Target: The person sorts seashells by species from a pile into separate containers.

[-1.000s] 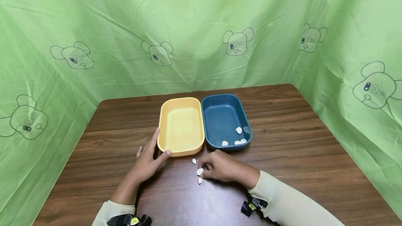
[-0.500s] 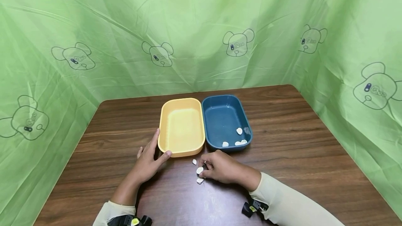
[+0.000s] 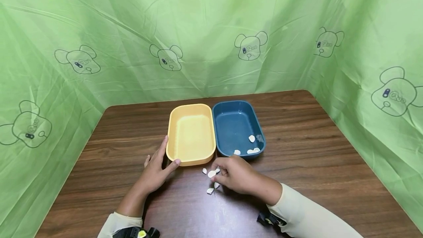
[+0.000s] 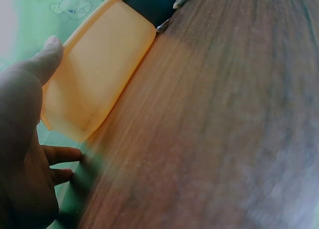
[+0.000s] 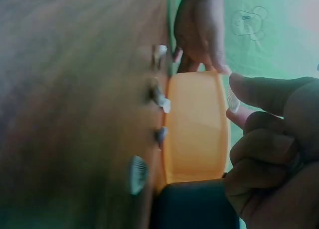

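Note:
My right hand (image 3: pixel 239 175) pinches a small white seashell (image 3: pixel 212 174) between thumb and index finger, just above the table. In the right wrist view the held shell's ribbed surface (image 5: pixel 233 98) shows between the fingertips. Several loose shells (image 3: pixel 210 191) lie on the wood below and around that hand. My left hand (image 3: pixel 153 173) rests against the near left corner of a yellow tray (image 3: pixel 191 135), its thumb on the front rim and fingers spread along the side. To the right, touching it, is a blue tray (image 3: pixel 232 126) with several white shells (image 3: pixel 252 139) near its front end.
The trays stand side by side on a brown wooden table (image 3: pixel 314 150). Green curtains (image 3: pixel 205 17) with printed bear faces enclose its back and sides.
My right hand has shifted slightly right and up with a shell between its fingertips, and more shells show beneath it. My left hand and both trays stay put.

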### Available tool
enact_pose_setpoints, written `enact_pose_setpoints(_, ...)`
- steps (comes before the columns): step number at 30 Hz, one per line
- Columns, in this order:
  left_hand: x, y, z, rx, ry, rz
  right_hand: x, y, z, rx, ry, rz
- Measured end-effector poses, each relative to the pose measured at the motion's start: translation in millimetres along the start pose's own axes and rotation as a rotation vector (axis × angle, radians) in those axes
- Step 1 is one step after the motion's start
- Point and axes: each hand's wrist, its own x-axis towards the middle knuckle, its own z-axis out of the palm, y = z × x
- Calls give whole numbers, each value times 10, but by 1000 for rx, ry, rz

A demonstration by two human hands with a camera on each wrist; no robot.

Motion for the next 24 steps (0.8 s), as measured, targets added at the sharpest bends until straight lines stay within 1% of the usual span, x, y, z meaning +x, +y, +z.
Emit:
enact_pose_setpoints(5,3,-17,8,0,2,4,-19,-26,-67,1,67,-26)
enact_pose_setpoints(10,-2,-37,14,-1,-1,2,-27,-34,-115,7,97,-22)
enact_pose_setpoints(13,-7,-35,8,-5,-3,-1,-26,-35,-156,59,115,4)
enact_pose_setpoints(17,-5,-32,5,-3,-5,-4,-25,-17,-217,106,180,61)
enact_pose_setpoints(20,-1,-29,10,-2,-3,-3,-25,4,-258,109,233,104)
enact_pose_setpoints(24,-1,-27,12,-4,1,1,-17,30,-301,110,285,135)
